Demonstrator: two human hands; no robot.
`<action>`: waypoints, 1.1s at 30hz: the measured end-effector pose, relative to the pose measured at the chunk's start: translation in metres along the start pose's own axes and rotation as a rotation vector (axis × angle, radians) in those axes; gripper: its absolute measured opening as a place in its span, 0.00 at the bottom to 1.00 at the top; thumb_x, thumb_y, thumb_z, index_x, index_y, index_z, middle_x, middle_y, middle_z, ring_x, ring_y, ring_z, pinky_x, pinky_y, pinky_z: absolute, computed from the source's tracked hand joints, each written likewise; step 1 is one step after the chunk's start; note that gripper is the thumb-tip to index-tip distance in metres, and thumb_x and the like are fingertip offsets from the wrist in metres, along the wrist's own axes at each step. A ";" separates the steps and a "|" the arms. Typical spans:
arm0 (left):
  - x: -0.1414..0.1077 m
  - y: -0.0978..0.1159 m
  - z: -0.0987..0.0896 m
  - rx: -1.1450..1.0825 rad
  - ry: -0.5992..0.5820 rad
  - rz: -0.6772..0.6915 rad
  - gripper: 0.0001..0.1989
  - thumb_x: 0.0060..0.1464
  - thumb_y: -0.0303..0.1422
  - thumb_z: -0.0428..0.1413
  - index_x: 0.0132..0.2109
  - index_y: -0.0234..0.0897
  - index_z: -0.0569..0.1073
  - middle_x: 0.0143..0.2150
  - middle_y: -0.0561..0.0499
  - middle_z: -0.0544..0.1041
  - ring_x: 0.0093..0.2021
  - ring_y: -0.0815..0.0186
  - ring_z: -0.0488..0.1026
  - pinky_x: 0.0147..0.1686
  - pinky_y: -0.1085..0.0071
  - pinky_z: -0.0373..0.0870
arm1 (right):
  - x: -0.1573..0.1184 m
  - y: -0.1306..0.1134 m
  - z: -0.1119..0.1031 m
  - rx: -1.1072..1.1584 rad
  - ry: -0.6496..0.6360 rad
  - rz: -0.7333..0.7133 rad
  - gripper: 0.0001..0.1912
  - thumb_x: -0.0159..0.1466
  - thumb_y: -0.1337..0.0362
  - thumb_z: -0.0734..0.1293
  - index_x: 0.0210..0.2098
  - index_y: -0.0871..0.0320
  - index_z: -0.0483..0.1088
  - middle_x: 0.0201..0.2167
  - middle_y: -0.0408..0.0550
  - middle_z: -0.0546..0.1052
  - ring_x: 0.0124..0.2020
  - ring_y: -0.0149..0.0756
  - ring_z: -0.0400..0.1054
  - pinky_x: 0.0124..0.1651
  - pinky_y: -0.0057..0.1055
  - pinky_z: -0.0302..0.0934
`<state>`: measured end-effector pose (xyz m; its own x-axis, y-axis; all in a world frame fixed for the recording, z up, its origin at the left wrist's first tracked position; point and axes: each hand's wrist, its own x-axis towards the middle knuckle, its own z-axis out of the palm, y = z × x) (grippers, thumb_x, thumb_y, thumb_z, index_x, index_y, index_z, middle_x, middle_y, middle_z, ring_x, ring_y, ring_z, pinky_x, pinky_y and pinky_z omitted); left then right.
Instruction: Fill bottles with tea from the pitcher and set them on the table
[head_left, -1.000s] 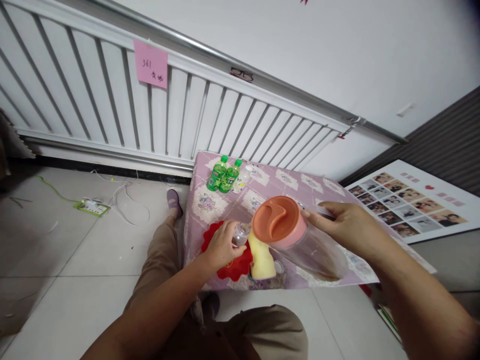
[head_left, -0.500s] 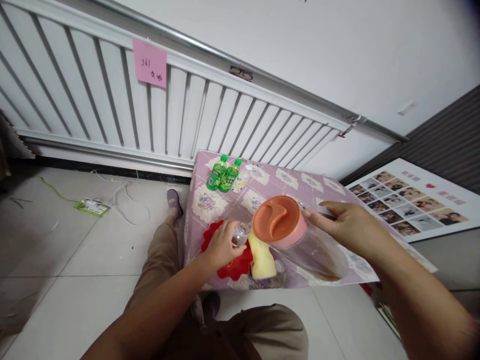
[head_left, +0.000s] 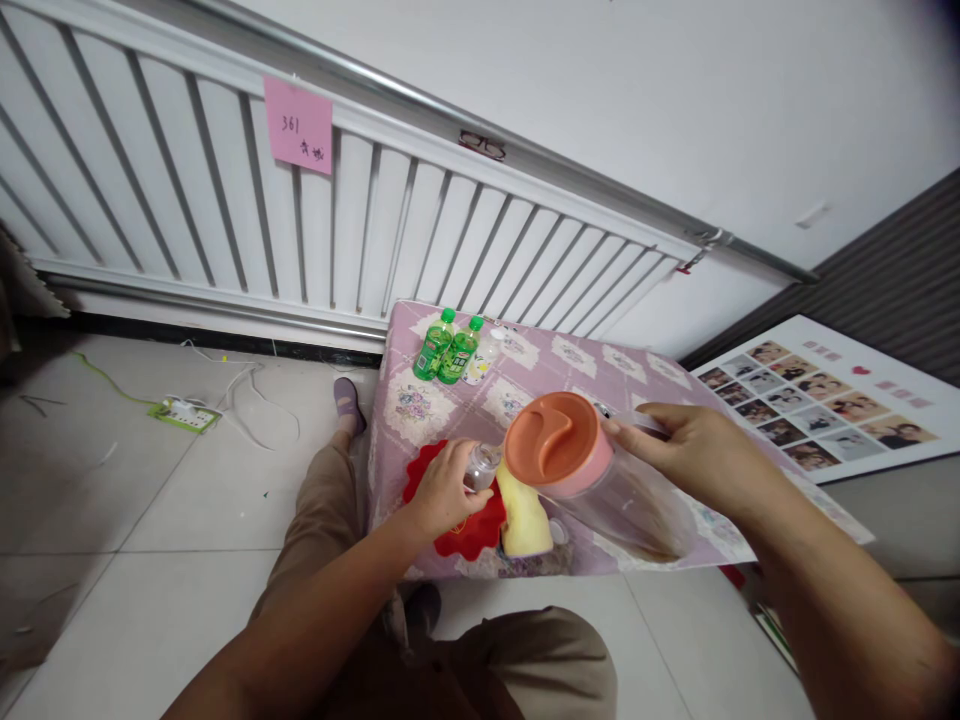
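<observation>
My left hand (head_left: pixel 448 492) is closed around a small clear bottle (head_left: pixel 484 464) with an uncapped mouth, above a red scalloped mat (head_left: pixel 465 535). In my right hand (head_left: pixel 690 450) is the handle of a clear pitcher (head_left: pixel 626 505) with an orange-pink lid (head_left: pixel 556 443). The pitcher is tilted, its lid end toward the bottle's mouth, and some brownish liquid shows low in its body. Whether liquid passes between them I cannot tell. A yellow cloth (head_left: pixel 525 520) lies beside the mat, with a small white round cap (head_left: pixel 557 531) near it.
Two green bottles (head_left: pixel 433 348) and a whitish bottle (head_left: pixel 484 358) stand at the back left of the cloth-covered table (head_left: pixel 585 352). Behind it runs a white radiator (head_left: pixel 375 220). A photo board (head_left: pixel 825 400) leans at right; a power strip (head_left: pixel 184 413) lies on the floor.
</observation>
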<state>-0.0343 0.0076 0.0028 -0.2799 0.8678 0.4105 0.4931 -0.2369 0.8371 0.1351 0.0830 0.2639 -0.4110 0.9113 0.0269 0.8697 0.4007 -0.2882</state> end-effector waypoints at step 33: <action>0.001 -0.001 0.001 -0.006 0.010 0.013 0.34 0.45 0.27 0.65 0.58 0.42 0.63 0.57 0.43 0.71 0.60 0.52 0.69 0.60 0.53 0.69 | 0.006 0.005 0.003 -0.044 0.009 0.045 0.37 0.46 0.25 0.61 0.18 0.56 0.64 0.16 0.39 0.57 0.21 0.29 0.50 0.23 0.30 0.46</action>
<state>-0.0346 0.0086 0.0016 -0.2817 0.8604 0.4247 0.4920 -0.2505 0.8338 0.1366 0.0900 0.2593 -0.3688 0.9292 0.0239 0.8984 0.3630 -0.2472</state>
